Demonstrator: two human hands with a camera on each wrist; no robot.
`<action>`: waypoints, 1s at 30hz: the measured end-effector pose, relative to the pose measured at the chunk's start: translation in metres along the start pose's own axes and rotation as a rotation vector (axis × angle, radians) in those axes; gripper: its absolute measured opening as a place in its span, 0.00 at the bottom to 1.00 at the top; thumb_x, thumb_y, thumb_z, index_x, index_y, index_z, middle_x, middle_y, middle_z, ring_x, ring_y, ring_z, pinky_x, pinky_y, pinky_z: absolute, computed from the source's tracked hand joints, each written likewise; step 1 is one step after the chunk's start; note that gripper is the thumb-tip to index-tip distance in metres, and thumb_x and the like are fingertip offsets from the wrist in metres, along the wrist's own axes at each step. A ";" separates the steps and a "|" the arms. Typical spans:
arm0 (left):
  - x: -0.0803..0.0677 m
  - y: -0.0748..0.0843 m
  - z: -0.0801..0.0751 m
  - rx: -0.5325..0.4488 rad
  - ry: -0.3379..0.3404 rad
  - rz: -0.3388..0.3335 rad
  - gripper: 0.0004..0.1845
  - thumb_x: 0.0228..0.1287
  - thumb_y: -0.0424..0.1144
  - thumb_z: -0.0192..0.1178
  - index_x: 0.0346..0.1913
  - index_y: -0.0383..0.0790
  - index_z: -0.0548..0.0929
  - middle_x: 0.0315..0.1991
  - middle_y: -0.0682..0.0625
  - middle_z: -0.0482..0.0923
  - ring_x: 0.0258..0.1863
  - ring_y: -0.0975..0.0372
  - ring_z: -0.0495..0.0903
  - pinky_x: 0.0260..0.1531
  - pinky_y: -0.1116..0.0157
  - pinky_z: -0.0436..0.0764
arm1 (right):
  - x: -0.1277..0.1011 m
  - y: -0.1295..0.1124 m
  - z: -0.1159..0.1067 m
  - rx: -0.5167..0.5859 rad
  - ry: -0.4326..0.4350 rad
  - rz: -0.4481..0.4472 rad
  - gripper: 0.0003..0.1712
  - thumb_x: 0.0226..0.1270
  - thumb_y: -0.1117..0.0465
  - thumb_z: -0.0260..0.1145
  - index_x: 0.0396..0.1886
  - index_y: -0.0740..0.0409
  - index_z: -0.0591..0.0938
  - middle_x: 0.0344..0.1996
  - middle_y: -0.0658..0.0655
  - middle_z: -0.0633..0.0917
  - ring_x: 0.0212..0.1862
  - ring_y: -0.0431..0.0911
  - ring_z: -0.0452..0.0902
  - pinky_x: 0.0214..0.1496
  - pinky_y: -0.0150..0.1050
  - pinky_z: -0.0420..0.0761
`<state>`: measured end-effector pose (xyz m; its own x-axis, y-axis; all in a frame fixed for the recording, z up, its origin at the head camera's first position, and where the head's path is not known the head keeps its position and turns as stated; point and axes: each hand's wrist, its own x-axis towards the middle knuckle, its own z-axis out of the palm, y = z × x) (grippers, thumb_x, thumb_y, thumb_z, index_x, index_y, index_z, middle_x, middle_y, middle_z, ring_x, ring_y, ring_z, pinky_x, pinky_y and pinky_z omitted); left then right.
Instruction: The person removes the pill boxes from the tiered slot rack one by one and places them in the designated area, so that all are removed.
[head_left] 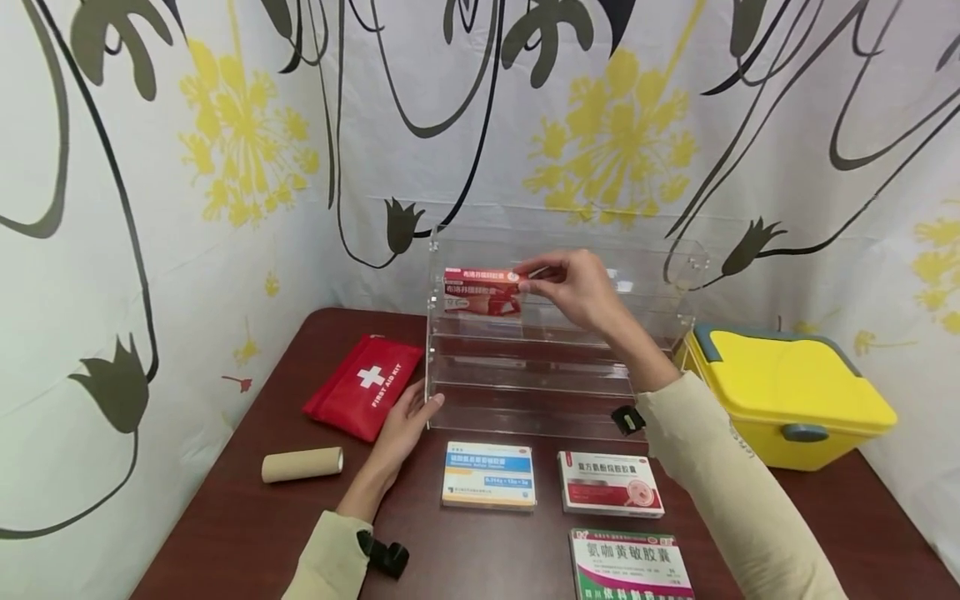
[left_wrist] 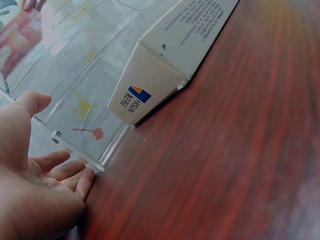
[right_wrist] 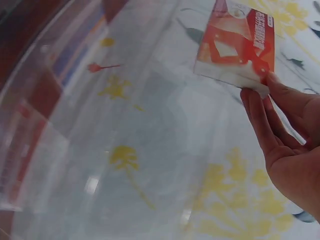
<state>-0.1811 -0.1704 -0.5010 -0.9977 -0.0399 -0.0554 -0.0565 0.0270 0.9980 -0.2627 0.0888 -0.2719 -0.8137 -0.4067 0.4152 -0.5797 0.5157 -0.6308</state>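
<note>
A clear acrylic tiered rack (head_left: 480, 421) stands at the middle of the table. My right hand (head_left: 581, 287) pinches the right end of a red and white medicine box (head_left: 480, 296) at the rack's upper left tier. In the right wrist view, thumb and fingers hold the corner of this medicine box (right_wrist: 237, 45). My left hand (head_left: 401, 429) holds the lower left side panel of the rack, thumb over the front edge and fingers on the outer side. The left wrist view shows this hand (left_wrist: 40, 185) at the panel beside a white box end (left_wrist: 145, 90).
In front of the rack lie a blue and white medicine box (head_left: 487, 477), a red and white one (head_left: 611, 485) and a green one (head_left: 630, 567). Left are a red first aid pouch (head_left: 360, 387) and a cardboard tube (head_left: 302, 465). A yellow case (head_left: 795, 383) stands right.
</note>
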 end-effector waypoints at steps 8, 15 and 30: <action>-0.003 -0.001 -0.001 -0.001 0.011 0.006 0.40 0.61 0.60 0.64 0.71 0.49 0.64 0.69 0.50 0.64 0.69 0.55 0.63 0.65 0.54 0.66 | -0.029 -0.032 -0.017 0.024 0.118 -0.216 0.12 0.62 0.61 0.71 0.47 0.53 0.88 0.43 0.47 0.86 0.40 0.39 0.83 0.43 0.33 0.82; 0.000 -0.002 0.000 -0.003 -0.004 0.018 0.40 0.61 0.61 0.64 0.71 0.49 0.64 0.69 0.50 0.65 0.69 0.55 0.63 0.65 0.55 0.66 | -0.101 -0.031 -0.011 0.099 -0.016 -0.183 0.12 0.60 0.62 0.73 0.45 0.50 0.88 0.42 0.46 0.86 0.37 0.41 0.83 0.37 0.36 0.84; 0.001 0.000 0.000 -0.003 0.001 0.027 0.40 0.61 0.60 0.64 0.71 0.49 0.65 0.68 0.50 0.65 0.68 0.57 0.64 0.65 0.57 0.66 | -0.220 0.028 0.064 0.311 -0.522 0.300 0.07 0.63 0.55 0.71 0.40 0.49 0.89 0.32 0.47 0.88 0.32 0.43 0.83 0.35 0.37 0.84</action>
<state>-0.1818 -0.1704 -0.5012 -0.9988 -0.0399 -0.0279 -0.0290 0.0254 0.9993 -0.0977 0.1443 -0.4229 -0.7649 -0.6312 -0.1288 -0.2292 0.4535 -0.8613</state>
